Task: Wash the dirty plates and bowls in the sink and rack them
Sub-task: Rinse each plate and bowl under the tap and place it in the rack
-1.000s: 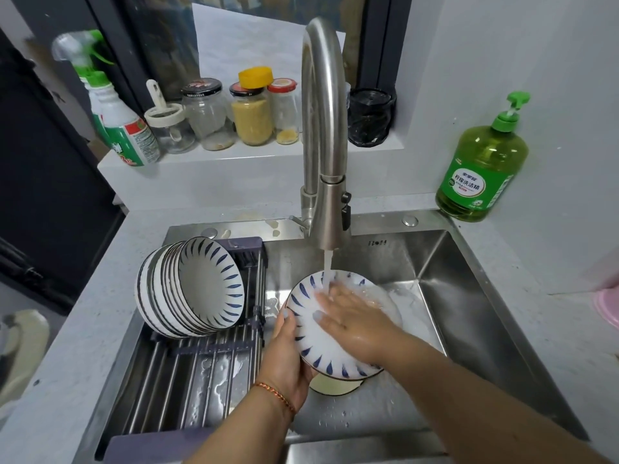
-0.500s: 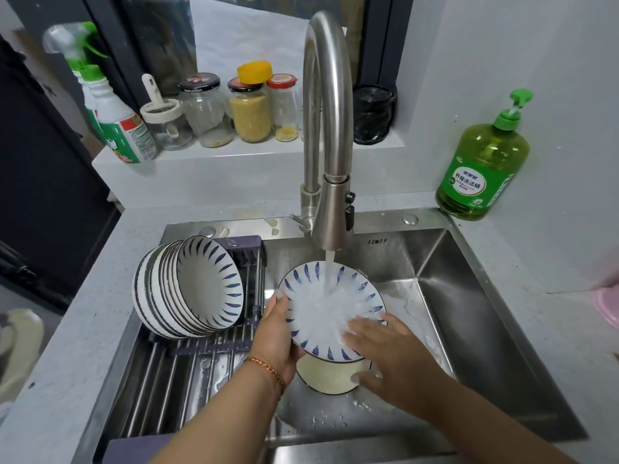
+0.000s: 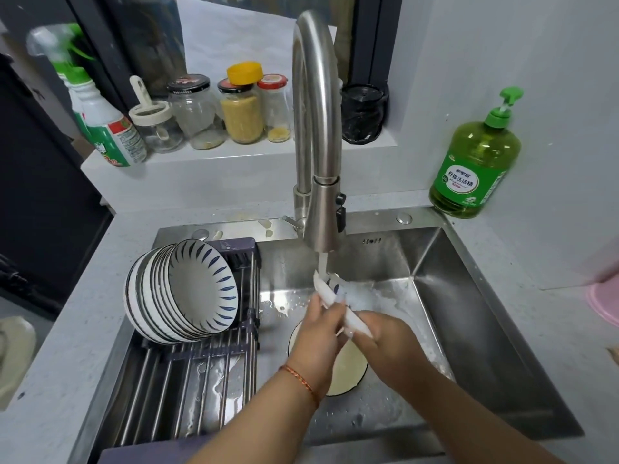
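Both sets of fingers are curled around one plate (image 3: pixel 330 298), held on edge under the running water so only its thin white rim and a bit of blue pattern show. The left hand (image 3: pixel 318 333) grips it from the near left side, a red thread bracelet (image 3: pixel 301 383) on that wrist. The right hand (image 3: pixel 385 339) pinches the lower right rim, thumb on top. The stream from the tap (image 3: pixel 318 135) hits the plate's upper edge and spreads into foam behind it. Below the hands a pale round dish (image 3: pixel 348 366) lies flat on the bottom of the sink (image 3: pixel 469 329). To the left, a row of blue-striped bowls (image 3: pixel 187 293) leans on its side on the rack (image 3: pixel 201 380) laid over the sink. A green soap bottle (image 3: pixel 475 162) stands at the right back corner, jars (image 3: pixel 241 108) and a spray bottle (image 3: pixel 100 122) on the ledge.
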